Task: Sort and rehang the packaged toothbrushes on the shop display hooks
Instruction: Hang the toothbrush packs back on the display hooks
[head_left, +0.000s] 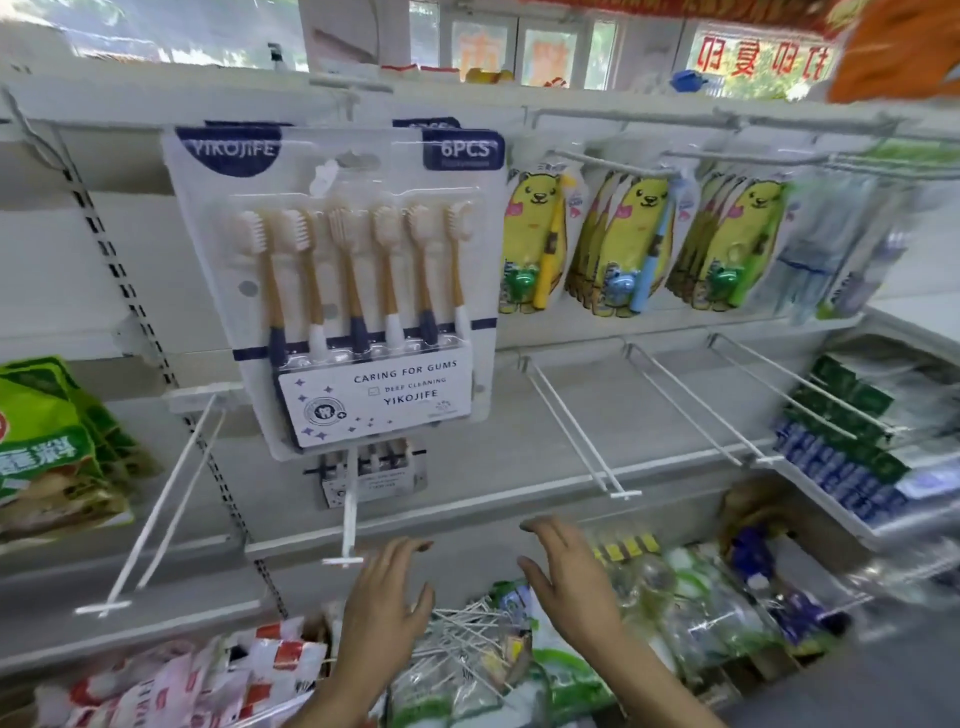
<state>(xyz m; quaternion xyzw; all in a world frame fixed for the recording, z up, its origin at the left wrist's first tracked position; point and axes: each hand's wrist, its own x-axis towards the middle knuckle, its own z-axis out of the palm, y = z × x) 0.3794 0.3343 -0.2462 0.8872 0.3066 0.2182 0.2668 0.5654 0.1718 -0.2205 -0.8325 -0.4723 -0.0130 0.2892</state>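
A large white six-piece toothbrush pack (343, 280) hangs on an upper hook at the left, with more of the same behind it. To its right hang three bunches of yellow bear children's toothbrush packs (631, 239). Clear-packed toothbrushes (831, 244) hang at the far right. Below them several bare white hooks (582, 431) stick out. My left hand (384, 608) and my right hand (566, 577) hover open, palms down, holding nothing, above a heap of loose packaged toothbrushes (691, 603) and spare white hooks (467, 629).
Green snack bags (47, 441) sit on the left shelf. Red and white packets (218, 670) lie at the lower left. Boxed blue and green goods (852, 447) fill the right shelf. A long bare hook (161, 509) juts out at the left.
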